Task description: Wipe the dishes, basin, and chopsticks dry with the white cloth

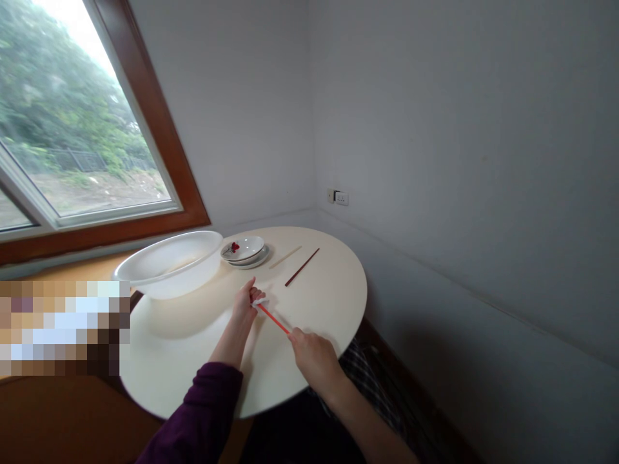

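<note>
A thin orange-red chopstick slants between my two hands above the round table. My right hand is closed around its near end. At the far end, my left hand is closed on a small white cloth, pressed about the stick's tip; whether it is fabric or paper I cannot tell. Beyond my hands, a dark red chopstick and a pale chopstick lie apart on the tabletop. Left of them are stacked white dishes, the upper one with a red flower.
A large translucent white basin stands at the table's left side. A window with a brown frame is at the left. Grey walls meet behind the table, with a socket near the corner. Checked fabric hangs below the right edge.
</note>
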A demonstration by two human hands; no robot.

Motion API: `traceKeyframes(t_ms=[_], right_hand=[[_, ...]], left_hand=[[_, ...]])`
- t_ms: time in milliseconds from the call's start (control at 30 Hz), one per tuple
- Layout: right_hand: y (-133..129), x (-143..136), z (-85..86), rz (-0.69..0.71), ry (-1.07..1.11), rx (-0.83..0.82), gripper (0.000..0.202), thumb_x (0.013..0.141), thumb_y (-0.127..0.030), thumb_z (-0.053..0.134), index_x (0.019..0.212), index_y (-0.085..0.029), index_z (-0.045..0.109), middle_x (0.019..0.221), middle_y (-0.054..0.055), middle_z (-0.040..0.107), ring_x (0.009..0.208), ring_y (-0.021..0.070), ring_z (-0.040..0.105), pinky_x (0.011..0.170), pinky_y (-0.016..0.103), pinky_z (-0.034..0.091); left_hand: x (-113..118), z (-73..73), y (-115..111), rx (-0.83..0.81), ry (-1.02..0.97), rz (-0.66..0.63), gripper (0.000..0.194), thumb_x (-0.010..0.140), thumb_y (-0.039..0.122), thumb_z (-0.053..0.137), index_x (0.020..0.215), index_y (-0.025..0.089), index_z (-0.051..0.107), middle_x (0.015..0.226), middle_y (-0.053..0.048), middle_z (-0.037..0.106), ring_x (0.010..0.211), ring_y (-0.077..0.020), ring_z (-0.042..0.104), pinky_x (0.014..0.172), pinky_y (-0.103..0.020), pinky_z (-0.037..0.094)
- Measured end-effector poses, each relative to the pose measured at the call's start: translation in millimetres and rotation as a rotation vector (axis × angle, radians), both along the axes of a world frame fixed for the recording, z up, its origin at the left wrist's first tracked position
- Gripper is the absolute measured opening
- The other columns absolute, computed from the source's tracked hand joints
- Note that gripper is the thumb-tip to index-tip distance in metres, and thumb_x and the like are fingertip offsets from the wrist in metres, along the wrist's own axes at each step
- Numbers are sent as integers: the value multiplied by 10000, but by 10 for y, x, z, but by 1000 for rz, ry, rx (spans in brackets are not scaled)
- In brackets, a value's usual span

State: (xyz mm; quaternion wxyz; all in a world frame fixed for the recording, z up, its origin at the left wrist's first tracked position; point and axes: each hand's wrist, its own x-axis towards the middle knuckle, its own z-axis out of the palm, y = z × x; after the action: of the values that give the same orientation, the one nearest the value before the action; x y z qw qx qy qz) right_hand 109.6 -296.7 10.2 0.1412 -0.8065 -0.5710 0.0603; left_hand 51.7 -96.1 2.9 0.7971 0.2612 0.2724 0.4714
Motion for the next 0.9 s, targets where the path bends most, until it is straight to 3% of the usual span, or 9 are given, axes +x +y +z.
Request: traceKeyframes(t_ms=[200,467,900], right_hand=[[-68,-17,71,0,15,-33,314,950,-242,301,995,-167,602,833,121,695,794,242,678,636,308,497],[-88,-30,30,-13,30,-18,309,949,-246,310,989,-167,606,835,121,689,785,232,675,636,303,489],[-198,40,32,19,-18,7,297,947,-258,329,928,-181,615,797,107,692,738,227,674,573,265,444]], left_hand=[[6,38,-58,66,61,19,440,699,118,592,505,223,211,352,127,173,281,-28,200,323,-172,230],[28,55,-125,170,160,89,389,632,107,629,510,213,275,350,131,229,294,-25,233,328,-166,231],[-94,3,52,167,187,260,347,619,105,617,527,217,301,355,138,253,267,-31,261,313,-162,204]])
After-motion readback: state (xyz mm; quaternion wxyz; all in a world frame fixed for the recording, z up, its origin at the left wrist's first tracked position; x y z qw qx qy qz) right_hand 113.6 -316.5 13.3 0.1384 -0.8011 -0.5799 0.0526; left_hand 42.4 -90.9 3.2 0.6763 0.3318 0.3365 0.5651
